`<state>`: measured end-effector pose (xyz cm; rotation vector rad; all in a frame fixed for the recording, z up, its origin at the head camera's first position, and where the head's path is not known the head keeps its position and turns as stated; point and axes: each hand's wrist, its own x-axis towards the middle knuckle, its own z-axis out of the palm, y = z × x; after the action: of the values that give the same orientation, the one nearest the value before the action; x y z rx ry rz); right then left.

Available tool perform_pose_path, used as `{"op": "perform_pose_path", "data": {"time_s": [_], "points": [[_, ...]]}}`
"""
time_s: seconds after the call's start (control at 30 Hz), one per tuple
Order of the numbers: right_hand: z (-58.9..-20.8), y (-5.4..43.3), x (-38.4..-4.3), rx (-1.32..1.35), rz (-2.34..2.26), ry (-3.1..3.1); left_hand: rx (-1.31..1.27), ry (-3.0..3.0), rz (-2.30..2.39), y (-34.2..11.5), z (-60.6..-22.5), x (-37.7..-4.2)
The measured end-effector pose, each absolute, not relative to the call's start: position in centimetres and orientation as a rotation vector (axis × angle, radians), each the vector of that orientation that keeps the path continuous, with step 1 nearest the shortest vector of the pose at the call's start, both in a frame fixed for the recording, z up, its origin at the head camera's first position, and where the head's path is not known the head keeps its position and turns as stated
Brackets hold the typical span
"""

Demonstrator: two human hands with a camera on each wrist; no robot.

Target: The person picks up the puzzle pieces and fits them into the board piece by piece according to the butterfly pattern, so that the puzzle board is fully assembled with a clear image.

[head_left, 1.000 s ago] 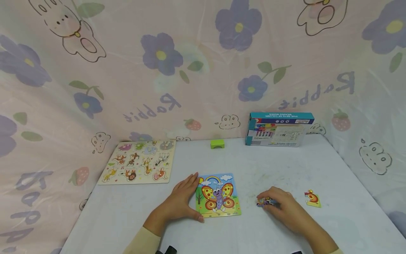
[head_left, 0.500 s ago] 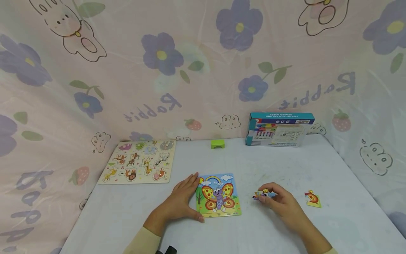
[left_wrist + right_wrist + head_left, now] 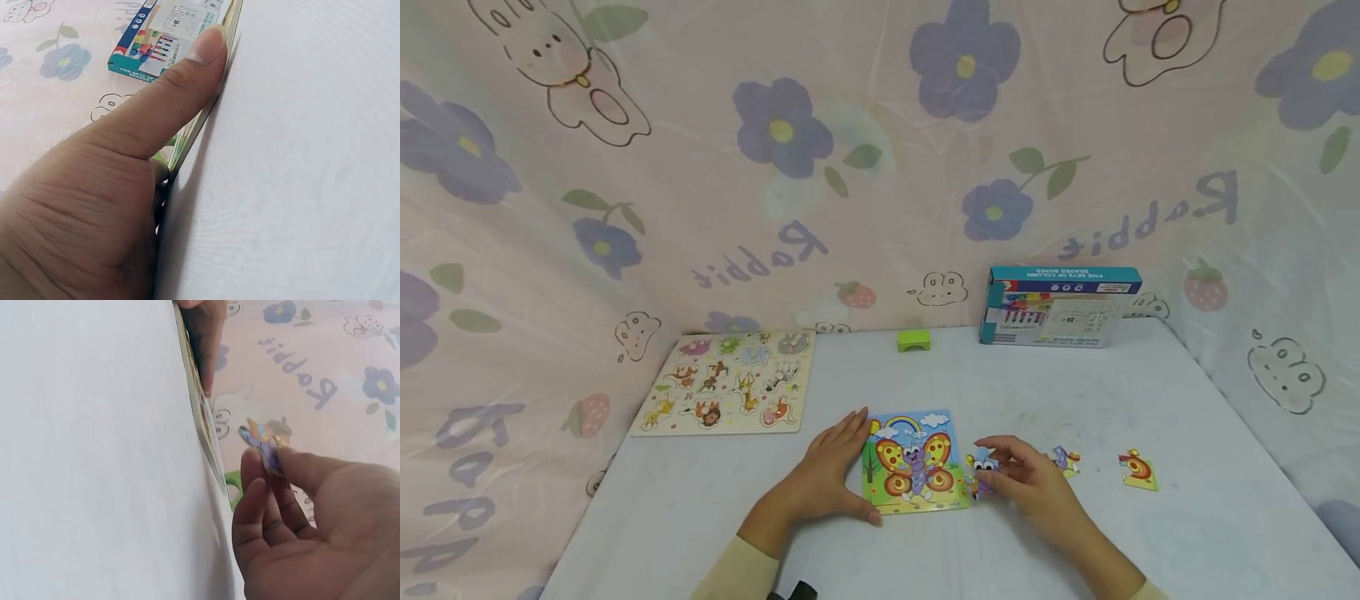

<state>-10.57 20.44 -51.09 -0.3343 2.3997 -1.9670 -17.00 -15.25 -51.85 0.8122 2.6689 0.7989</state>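
At lower centre, right grip [image 3: 1032, 492] pinches jigsaw piece [image 3: 984, 462]; weak pressure may drop it. Left grip [image 3: 829, 477] touches butterfly board [image 3: 917, 457], straight-fingered.

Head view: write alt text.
A person's right-hand grip holds at least one puzzle piece beside a butterfly board; the left-hand grip touches the board's left side. Loose pieces lie to the right; an animal board, green block and box sit behind.
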Motion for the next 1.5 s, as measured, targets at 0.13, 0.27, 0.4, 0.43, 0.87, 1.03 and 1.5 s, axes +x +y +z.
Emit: {"op": "perform_pose_path", "data": {"time_s": [0.13,0.27,0.4,0.43,0.87,1.03,1.5], "points": [[-51.2,19.2,-10.7,-0.356,-1.937,2.413,0.832,2.676,0.802,-15.4,-51.9,-17.0],[-51.3,18.0,-10.9,-0.341,-1.911,2.428,0.857,2.680,0.804,-15.4,-51.9,-17.0],[-51.4,16.9,-11.4,-0.335,-1.881,2.440,0.862,2.680,0.803,-15.4,-51.9,-17.0],[-51.4,16.7,-11.6,-0.339,-1.879,2.435,0.864,2.682,0.801,-15.4,-51.9,-17.0],[-51.6,13.7,-13.2,-0.312,-1.814,2.512,0.866,2.686,0.817,-15.4,-52.1,-17.0],[-51.5,13.0,-13.8,-0.286,-1.769,2.588,0.861,2.683,0.819,-15.3,-52.1,-17.0],[-50.8,12.2,-13.8,-0.232,-1.618,2.747,0.866,2.682,0.826,-15.3,-52.1,-17.0]]}}
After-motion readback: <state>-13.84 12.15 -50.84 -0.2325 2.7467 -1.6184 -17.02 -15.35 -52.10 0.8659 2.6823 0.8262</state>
